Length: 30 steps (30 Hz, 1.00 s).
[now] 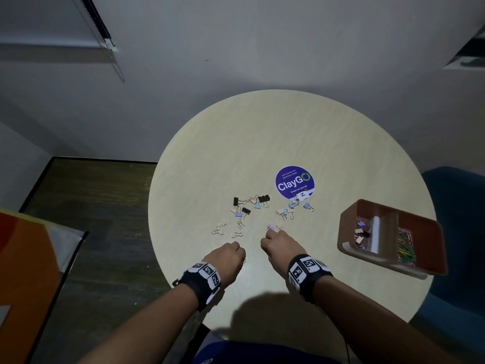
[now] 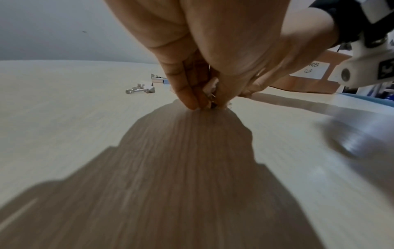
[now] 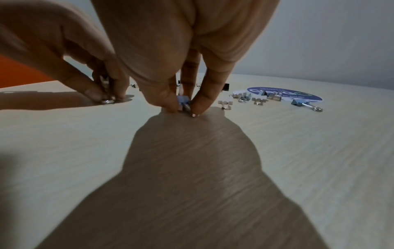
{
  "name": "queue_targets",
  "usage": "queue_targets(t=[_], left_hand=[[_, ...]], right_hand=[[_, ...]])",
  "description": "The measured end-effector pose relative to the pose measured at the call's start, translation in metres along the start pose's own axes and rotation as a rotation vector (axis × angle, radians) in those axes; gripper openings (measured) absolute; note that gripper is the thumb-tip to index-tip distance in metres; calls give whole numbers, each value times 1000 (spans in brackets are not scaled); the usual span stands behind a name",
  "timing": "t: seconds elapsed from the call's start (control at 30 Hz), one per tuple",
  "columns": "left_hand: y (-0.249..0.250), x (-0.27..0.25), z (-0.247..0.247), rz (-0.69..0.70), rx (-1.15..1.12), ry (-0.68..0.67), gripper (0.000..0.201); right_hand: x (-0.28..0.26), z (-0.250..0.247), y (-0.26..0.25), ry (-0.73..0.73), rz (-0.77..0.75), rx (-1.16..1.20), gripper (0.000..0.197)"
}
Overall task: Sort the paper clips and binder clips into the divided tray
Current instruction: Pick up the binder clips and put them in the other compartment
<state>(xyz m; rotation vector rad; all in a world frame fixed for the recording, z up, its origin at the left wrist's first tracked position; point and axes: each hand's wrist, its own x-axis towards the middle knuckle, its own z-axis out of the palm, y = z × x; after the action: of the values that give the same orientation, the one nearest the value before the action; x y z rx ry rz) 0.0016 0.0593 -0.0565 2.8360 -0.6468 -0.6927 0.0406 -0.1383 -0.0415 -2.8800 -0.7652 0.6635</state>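
Note:
Several small binder clips (image 1: 245, 210) in black, blue, lilac and pink lie scattered mid-table. My right hand (image 1: 273, 236) pinches a small lilac binder clip (image 3: 183, 103) against the tabletop between thumb and fingertips. My left hand (image 1: 237, 249), curled low beside it, grips a pale binder clip (image 2: 210, 91) whose silver handle touches the table. The brown divided tray (image 1: 346, 219) stands at the right, with binder clips (image 1: 360, 233) in its left compartment and coloured paper clips (image 1: 405, 245) in its right one.
A round purple ClayGo sticker (image 1: 294, 182) lies on the round pale table (image 1: 236, 143) behind the clips. More binder clips (image 1: 292, 208) sit near the sticker. A blue chair (image 1: 454, 206) is at the right, an orange and white object (image 1: 29, 258) at the left.

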Motion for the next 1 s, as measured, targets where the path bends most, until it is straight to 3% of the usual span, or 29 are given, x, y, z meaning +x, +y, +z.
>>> queue_targets(t=[0.23,0.43,0.53,0.6,0.7,0.83,1.0], left_hand=[[11,3,-5,-76,-137,37,29],[47,31,-38,-91,-245,147,27],[80,62,-66,-29,-282,169,25],[106,83,-85,30,-283,197,25],[151,110,-110,121,-310,253,25],[201,135,-130,215,-341,289,27],[221,146,-125,255,-331,258,29]], right_hand=[[-10,-9,5,13,76,74,24],[-42,-57,44,458,282,440,16],[-64,-86,78,683,387,503,14],[-81,-99,101,753,483,493,12],[-102,-98,131,690,615,441,9],[-123,-82,152,567,659,438,14],[-139,-74,158,558,703,479,21]])
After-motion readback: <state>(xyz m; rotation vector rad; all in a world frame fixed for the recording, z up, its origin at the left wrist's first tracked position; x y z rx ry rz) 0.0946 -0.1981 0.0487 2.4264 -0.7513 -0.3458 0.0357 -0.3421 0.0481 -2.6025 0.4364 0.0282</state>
